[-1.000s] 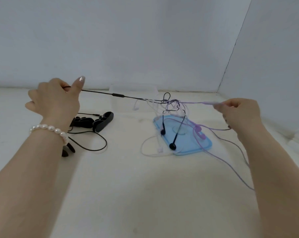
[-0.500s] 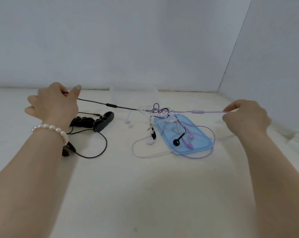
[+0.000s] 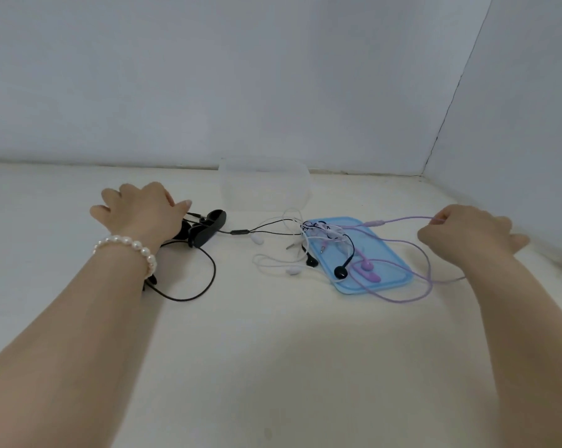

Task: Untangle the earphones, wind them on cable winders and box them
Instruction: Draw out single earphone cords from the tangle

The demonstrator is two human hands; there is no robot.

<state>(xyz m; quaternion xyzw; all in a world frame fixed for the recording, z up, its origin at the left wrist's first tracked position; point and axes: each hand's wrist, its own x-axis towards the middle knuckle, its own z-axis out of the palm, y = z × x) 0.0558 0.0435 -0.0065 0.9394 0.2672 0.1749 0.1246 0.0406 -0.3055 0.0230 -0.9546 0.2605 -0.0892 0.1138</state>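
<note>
Cream table [image 3: 273,367] meeting pale walls, seen from the head view. A clear box [image 3: 263,184] stands at the table's far edge; all places below are given from it. Just in front and to the right lies a blue lid [image 3: 392,270], flat, carrying the knot of earphones [image 3: 321,232]: black, white and purple cables crossed over one another, with a black earbud [image 3: 340,272] and purple earbuds [image 3: 368,270] on the lid. To the left of the box lie black winders [image 3: 208,231]. The left hand [image 3: 140,210], wearing a pearl bracelet [image 3: 127,248], is curled at the black cable [image 3: 240,232] beside the winders; whether it pinches the cable cannot be told. Far right, the right hand [image 3: 467,231] pinches the purple cable [image 3: 405,219], lifted off the table. No writing is legible.
</note>
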